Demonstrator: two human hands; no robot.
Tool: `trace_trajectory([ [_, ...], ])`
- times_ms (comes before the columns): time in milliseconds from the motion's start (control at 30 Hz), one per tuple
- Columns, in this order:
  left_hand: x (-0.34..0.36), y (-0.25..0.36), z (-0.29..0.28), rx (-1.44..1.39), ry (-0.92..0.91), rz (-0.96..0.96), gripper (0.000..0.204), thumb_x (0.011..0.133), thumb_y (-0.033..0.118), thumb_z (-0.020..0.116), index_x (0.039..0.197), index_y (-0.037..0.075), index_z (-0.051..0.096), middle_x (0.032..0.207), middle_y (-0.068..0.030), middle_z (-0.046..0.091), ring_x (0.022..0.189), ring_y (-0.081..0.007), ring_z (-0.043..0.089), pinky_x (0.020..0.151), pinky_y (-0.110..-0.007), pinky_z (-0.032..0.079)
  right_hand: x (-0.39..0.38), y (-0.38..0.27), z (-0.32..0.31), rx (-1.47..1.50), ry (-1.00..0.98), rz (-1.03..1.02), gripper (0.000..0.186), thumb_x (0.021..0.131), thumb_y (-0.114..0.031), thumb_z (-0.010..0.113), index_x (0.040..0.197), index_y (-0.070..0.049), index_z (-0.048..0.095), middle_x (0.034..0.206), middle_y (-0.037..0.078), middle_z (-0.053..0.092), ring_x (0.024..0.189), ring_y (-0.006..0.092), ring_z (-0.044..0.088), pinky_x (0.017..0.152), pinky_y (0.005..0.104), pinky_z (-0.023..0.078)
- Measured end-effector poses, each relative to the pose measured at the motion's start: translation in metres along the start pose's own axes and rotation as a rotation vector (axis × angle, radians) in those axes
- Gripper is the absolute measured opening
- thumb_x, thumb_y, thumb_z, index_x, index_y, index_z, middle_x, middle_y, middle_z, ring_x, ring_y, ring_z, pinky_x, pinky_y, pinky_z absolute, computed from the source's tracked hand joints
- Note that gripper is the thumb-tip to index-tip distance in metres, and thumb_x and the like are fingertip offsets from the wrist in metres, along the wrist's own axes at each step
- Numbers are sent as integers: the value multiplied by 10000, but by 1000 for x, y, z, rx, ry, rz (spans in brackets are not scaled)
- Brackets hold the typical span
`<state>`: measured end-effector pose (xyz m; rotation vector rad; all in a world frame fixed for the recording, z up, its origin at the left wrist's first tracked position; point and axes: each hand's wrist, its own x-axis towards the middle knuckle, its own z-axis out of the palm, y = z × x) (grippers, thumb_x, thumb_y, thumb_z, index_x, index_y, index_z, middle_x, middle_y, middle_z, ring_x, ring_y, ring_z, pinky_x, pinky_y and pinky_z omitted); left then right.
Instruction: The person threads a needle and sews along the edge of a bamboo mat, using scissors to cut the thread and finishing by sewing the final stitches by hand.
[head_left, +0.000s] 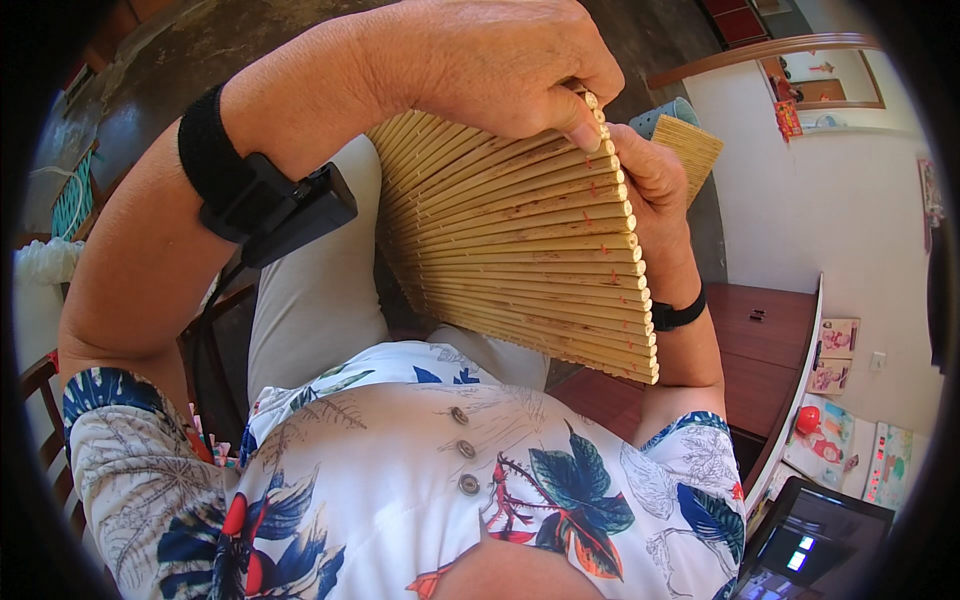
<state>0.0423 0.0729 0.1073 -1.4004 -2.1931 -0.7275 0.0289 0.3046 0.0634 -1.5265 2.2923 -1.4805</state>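
Observation:
A mat of thin tan bamboo-like sticks [510, 235], joined side by side with thread, hangs fanned out above my lap. Small red stitches run near its right edge, where the pale cut stick ends line up. My left hand [520, 75] reaches across the top and pinches the mat's upper right corner, thumb in front. Just below and right of it, my right hand [655, 175] grips the same edge from behind; the mat hides some of its fingers. Beyond my right hand, another flat piece of the same tan material [690, 150] sticks out.
My left wrist carries a black strap with a box-shaped device [300, 215]. A light-blue clog-like thing [665, 115] sits behind the far tan piece. Dark red cabinet panels [750, 340] stand at right by a white wall [800, 200]. A dark screen [815, 540] is lower right.

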Motion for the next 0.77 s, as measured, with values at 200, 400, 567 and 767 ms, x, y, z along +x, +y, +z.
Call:
trace_trajectory([
  [200,3,4,-5,23,-24,-5,178,744,283,630,687,116,605,670,-25,594,710,-238,539,722,-376,322,1,-11,1,-235,1,77,47,874,10,527,915,-2,547,770,61,613,664,130,580,608,232,456],
  [400,2,4,-4,22,-22,-23,180,749,285,626,693,115,610,673,-35,595,724,-241,543,729,-376,323,0,-10,3,-135,32,103,75,868,39,520,928,-5,523,761,71,608,666,125,579,611,230,458],
  [567,2,3,-6,11,-23,-16,199,748,283,626,664,105,598,665,-49,594,697,-257,549,723,-381,328,5,-7,9,-80,40,65,219,868,45,502,1065,-20,431,819,91,642,680,166,600,622,250,461],
  [767,1,0,0,56,-30,-112,216,742,294,651,827,114,566,643,-85,587,626,-295,550,709,-388,332,3,-22,3,-156,-37,189,274,880,1,517,1115,-52,387,849,103,658,733,220,633,665,261,470],
])
